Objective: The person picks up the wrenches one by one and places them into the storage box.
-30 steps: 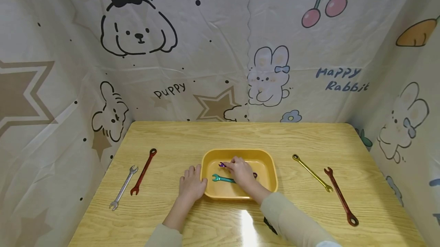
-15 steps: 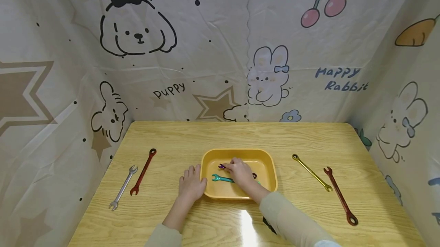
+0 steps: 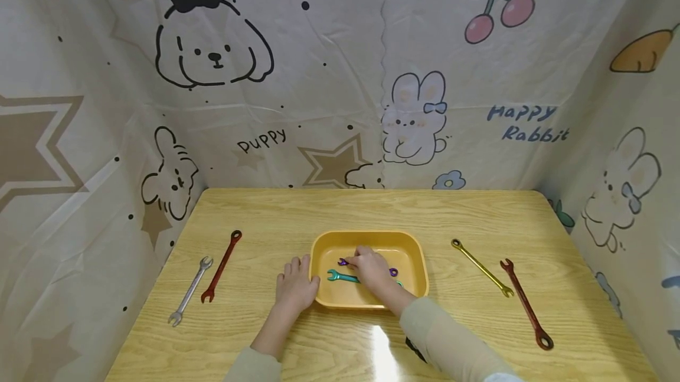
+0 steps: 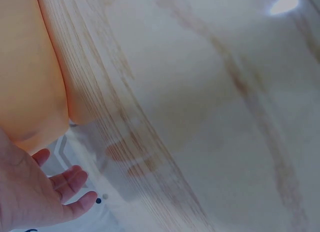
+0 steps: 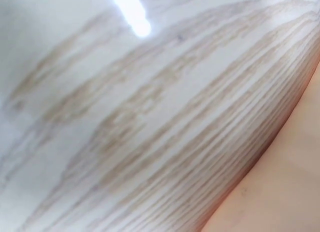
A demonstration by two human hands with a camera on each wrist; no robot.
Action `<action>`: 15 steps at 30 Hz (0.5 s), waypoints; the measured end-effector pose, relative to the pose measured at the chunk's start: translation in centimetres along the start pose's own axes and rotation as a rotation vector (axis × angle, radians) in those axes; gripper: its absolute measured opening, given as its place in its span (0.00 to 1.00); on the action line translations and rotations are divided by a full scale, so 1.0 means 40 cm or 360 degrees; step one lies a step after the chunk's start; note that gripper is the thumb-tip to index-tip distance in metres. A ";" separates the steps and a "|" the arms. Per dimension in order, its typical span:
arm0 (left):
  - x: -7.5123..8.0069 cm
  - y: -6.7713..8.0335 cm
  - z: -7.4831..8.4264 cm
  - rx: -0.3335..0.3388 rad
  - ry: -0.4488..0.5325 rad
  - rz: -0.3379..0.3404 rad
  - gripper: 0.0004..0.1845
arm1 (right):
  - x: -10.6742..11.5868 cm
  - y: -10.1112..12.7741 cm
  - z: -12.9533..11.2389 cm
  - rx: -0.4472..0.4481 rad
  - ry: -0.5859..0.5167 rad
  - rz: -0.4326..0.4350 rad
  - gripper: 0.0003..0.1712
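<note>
A yellow plastic tray [image 3: 366,232] sits in the middle of the wooden table. My right hand [image 3: 373,268] reaches into it and pinches a purple wrench [image 3: 342,262] near its open-ended head; the hand covers the shaft, and the ring end shows on the other side. Just nearer lies a teal wrench [image 3: 343,276], partly hidden under the same hand. At the tray's left side my left hand [image 3: 297,285] rests with loosely extended fingers, its thumb at the rim. The left wrist view shows those fingers [image 4: 74,184] beside the tray wall [image 4: 30,67].
On the left of the table lie a silver wrench [image 3: 191,291] and a red wrench [image 3: 222,265]. To the right are a gold wrench [image 3: 482,267] and a larger dark red wrench [image 3: 526,302]. A printed cloth [image 3: 329,92] hangs round the table's back and sides.
The purple wrench's open end has shifted slightly nearer and down toward the teal wrench, with my right hand on it. My left hand stays at the tray.
</note>
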State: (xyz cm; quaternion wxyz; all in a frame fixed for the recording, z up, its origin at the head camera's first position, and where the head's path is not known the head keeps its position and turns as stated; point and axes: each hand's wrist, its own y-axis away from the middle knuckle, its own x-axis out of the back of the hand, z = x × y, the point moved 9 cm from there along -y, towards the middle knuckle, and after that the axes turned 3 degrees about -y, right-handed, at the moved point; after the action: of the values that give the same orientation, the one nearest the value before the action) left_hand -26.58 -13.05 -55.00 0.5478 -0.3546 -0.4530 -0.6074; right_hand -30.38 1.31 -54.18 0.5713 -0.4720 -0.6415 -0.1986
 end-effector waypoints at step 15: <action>-0.001 0.001 0.001 0.0007 0.0006 -0.0010 0.30 | 0.000 0.001 0.002 -0.0018 -0.0078 0.0006 0.08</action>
State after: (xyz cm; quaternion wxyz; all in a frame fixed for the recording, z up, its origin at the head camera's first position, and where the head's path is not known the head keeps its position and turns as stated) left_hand -26.55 -13.00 -55.03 0.5476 -0.3506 -0.4544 -0.6089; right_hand -30.38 1.39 -54.20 0.5531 -0.4810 -0.6533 -0.1894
